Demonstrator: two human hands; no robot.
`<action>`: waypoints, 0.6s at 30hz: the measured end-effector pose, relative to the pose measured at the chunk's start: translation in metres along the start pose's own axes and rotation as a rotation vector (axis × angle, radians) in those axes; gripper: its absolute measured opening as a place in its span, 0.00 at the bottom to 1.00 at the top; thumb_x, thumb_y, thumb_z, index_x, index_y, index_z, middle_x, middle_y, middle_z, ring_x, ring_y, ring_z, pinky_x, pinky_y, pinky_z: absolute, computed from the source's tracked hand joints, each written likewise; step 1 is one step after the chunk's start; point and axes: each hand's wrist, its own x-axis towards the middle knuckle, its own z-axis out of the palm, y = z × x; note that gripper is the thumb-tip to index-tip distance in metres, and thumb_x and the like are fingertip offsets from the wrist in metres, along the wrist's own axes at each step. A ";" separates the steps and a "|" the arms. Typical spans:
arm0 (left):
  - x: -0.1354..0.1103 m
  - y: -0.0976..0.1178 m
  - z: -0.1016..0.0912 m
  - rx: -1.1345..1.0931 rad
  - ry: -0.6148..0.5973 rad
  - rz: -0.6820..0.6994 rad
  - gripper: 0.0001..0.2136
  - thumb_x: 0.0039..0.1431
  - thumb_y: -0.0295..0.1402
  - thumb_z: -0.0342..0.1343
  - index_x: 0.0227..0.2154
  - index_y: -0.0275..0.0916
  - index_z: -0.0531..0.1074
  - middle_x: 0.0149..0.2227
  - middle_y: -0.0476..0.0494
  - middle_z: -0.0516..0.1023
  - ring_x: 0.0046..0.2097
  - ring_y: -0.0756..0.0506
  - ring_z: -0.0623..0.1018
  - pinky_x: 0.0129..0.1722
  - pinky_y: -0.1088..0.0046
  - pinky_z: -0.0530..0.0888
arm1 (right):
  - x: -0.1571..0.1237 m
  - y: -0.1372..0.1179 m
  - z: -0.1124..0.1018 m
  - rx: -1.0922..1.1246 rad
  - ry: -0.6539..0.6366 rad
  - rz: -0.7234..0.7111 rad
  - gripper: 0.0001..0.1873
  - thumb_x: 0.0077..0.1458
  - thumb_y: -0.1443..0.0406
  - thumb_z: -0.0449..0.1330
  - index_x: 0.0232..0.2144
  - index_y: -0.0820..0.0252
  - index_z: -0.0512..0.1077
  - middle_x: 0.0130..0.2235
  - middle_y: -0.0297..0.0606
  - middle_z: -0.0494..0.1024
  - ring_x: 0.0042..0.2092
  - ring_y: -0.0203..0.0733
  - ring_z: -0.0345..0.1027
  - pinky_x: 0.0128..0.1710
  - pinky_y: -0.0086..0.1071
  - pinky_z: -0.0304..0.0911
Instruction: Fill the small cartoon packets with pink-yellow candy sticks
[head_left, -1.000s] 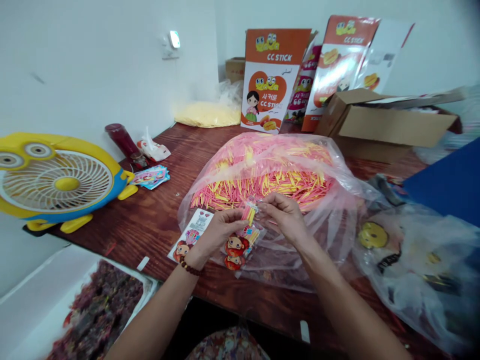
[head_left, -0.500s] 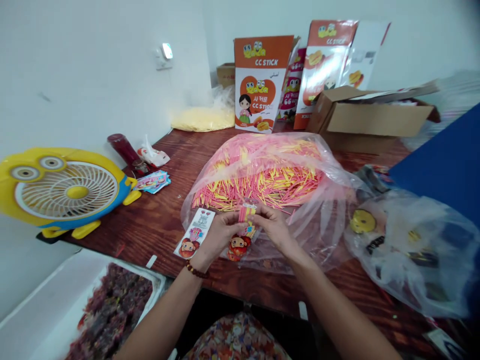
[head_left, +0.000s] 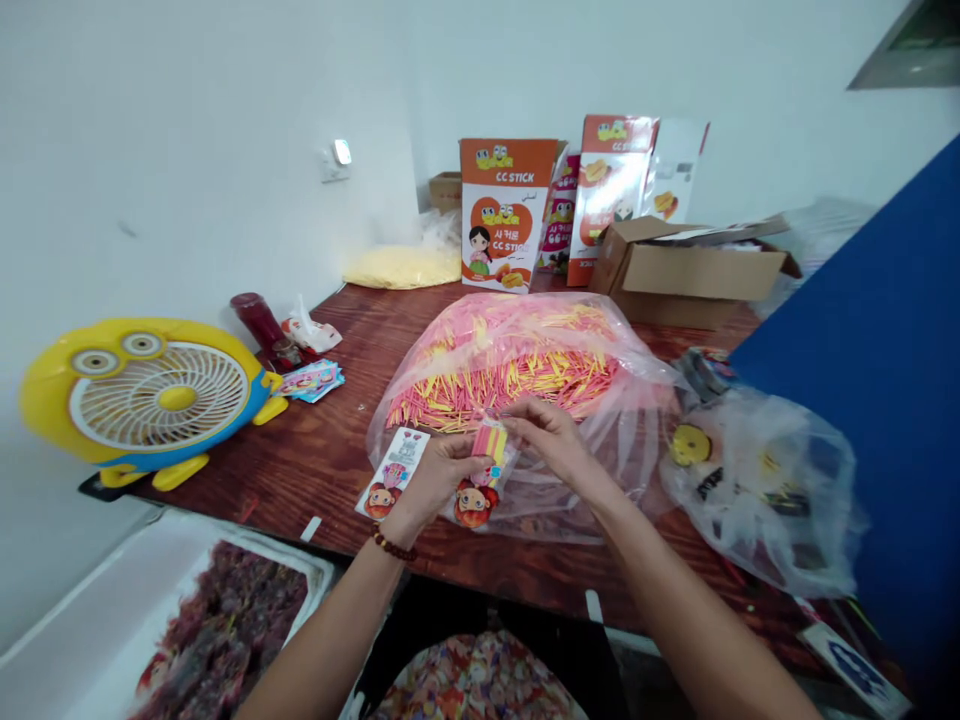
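My left hand [head_left: 435, 478], with a beaded bracelet on its wrist, is closed on the lower left of a small clear packet [head_left: 474, 500]. A red-haired cartoon face is printed on the packet, and pink and yellow sticks [head_left: 491, 443] stand side by side in its top. My right hand [head_left: 551, 445] has its fingertips pinched at the packet's upper right edge. Partly under my left hand lies a flat white packet [head_left: 409, 447] with the same cartoon print. Just beyond both hands, a large clear bag [head_left: 637, 370] lies spread around a heap of loose pink and yellow sticks [head_left: 517, 375].
A yellow fan [head_left: 176, 398] stands at left beside printed packets [head_left: 311, 382]. A white foam box [head_left: 97, 580] with dark reddish contents sits below. CC Stick boxes [head_left: 499, 210] and an open carton [head_left: 690, 280] line the back. Right are a plastic bag [head_left: 772, 490] and blue panel [head_left: 862, 330].
My right hand has shifted up slightly to the packet's top edge, and more of the sticks shows. The head view has tilted up and moved a little.
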 end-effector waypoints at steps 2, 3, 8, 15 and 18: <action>-0.003 0.003 0.000 0.004 -0.034 -0.001 0.16 0.42 0.37 0.71 0.34 0.34 0.82 0.31 0.44 0.83 0.33 0.45 0.79 0.39 0.68 0.74 | -0.001 -0.005 -0.001 0.004 -0.048 0.024 0.12 0.46 0.56 0.66 0.25 0.59 0.73 0.23 0.29 0.71 0.25 0.33 0.61 0.26 0.28 0.57; -0.004 0.004 0.001 0.004 -0.040 0.001 0.16 0.42 0.37 0.71 0.34 0.34 0.82 0.31 0.45 0.83 0.33 0.45 0.79 0.39 0.68 0.74 | -0.002 -0.006 -0.001 0.023 -0.060 0.045 0.13 0.45 0.56 0.66 0.24 0.59 0.72 0.22 0.29 0.70 0.25 0.33 0.61 0.26 0.28 0.58; -0.005 0.005 0.003 -0.021 -0.039 0.026 0.16 0.42 0.39 0.71 0.33 0.34 0.82 0.30 0.44 0.83 0.32 0.45 0.79 0.36 0.69 0.74 | -0.006 -0.011 0.001 -0.089 0.024 -0.019 0.13 0.47 0.56 0.65 0.22 0.58 0.72 0.21 0.29 0.68 0.25 0.33 0.60 0.26 0.29 0.57; 0.002 0.001 -0.002 0.037 -0.035 0.037 0.14 0.42 0.40 0.70 0.26 0.33 0.80 0.25 0.47 0.80 0.27 0.49 0.74 0.31 0.72 0.70 | 0.004 -0.005 -0.005 -0.112 0.027 0.035 0.15 0.45 0.55 0.66 0.20 0.59 0.69 0.19 0.27 0.66 0.22 0.32 0.56 0.23 0.28 0.53; 0.002 -0.012 -0.013 0.132 -0.014 0.005 0.13 0.42 0.40 0.69 0.22 0.33 0.77 0.23 0.49 0.77 0.26 0.49 0.72 0.30 0.73 0.68 | 0.002 0.012 -0.005 -0.083 -0.069 0.104 0.13 0.44 0.55 0.66 0.25 0.59 0.72 0.22 0.27 0.70 0.23 0.32 0.60 0.24 0.28 0.56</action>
